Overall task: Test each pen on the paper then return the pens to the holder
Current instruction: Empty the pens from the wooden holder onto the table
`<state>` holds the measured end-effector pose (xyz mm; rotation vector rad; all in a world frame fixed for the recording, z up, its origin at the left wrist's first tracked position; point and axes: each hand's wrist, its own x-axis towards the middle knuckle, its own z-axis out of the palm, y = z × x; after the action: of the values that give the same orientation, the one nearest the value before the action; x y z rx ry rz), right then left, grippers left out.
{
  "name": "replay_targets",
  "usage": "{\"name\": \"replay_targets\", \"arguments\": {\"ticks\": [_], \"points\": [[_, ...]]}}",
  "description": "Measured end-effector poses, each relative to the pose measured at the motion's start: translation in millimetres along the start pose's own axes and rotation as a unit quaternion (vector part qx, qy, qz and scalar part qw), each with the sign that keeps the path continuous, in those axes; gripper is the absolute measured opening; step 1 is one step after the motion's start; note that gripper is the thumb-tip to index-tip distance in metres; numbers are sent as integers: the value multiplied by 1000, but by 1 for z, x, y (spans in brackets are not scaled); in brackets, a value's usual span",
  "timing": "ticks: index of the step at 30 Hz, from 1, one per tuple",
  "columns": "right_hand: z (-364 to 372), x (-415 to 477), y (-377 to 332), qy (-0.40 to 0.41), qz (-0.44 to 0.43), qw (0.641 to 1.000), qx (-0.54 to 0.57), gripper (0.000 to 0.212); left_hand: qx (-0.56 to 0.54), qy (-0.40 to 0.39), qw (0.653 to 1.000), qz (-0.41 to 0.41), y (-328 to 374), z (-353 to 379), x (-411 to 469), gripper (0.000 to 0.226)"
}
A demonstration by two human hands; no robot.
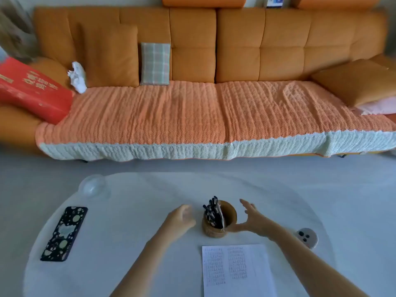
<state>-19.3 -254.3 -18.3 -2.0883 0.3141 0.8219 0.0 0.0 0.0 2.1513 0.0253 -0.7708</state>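
Pens [211,211] sit in the wooden holder [211,231] on the surface [139,211], right between the grips: left grip [181,218] loose and empty, right grip [250,220] spread wide just beside it, paper [237,271] nearer the person

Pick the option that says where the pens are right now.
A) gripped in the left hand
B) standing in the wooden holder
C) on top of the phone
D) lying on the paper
B: the pens stand bunched in the wooden holder, while the left hand and right hand flank it holding nothing.
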Motion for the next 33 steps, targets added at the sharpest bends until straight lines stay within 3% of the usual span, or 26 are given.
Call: {"name": "replay_targets", "arguments": {"ticks": [2,5,8,11,23,33], "points": [[17,15,17,-4,-29,1000,-7,118,3,-26,999,27,-16,22,16,70],[37,36,38,6,-101,995,1,99,-3,-33,997,63,-36,49,41,89],[50,40,38,31,-212,975,52,91,-24,-8,991,132,-42,64,56,75],[55,50,40,60,-266,958,84,86,-37,29,985,167,-47,69,68,67],[55,78,59,92,-349,930,63,93,6,79,966,245,-56,72,79,67],[85,16,69,112,-375,918,62,103,23,118,953,280,-75,85,3,67]]}}
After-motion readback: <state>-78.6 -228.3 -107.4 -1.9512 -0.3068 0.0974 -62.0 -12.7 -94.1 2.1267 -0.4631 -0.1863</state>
